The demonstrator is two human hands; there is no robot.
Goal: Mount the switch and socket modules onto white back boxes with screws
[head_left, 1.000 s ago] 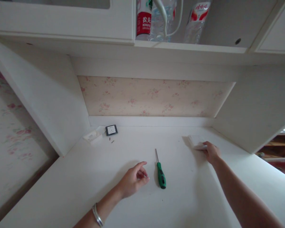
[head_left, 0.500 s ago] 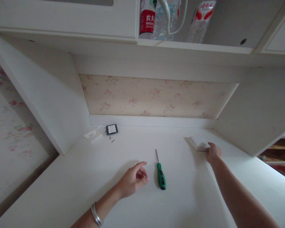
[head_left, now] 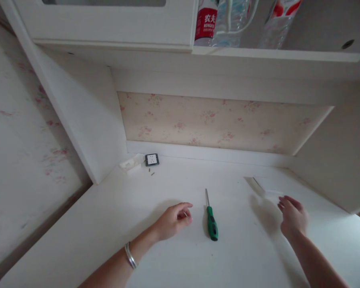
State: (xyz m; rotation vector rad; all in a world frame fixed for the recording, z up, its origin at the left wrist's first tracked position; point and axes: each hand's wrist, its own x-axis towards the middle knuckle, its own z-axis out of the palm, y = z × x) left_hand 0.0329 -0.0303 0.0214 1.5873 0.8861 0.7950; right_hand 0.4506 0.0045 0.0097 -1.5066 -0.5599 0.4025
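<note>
Two hands (head_left: 175, 219) (head_left: 294, 215), one green screwdriver (head_left: 212, 224), one socket (head_left: 152, 159), two screws (head_left: 149, 170) (head_left: 153, 174).

Floral paper (head_left: 55, 156) covered the left wall (head_left: 6, 148) and the strip (head_left: 186, 124) behind the white desk (head_left: 93, 228). White side panels (head_left: 90, 112) rose at both ends to a cupboard (head_left: 108, 26) with an open compartment (head_left: 318, 28). The light was dim and soft.

A bottle (head_left: 206, 28) bears a red label (head_left: 205, 18) printed in white with the Chinese characters 农夫 and, beneath them, NONGFU in capitals; a smaller line under that is too fine to read. A second bottle (head_left: 277, 30) has a red-and-white label (head_left: 285, 8), cut off above, its wording unreadable.
</note>
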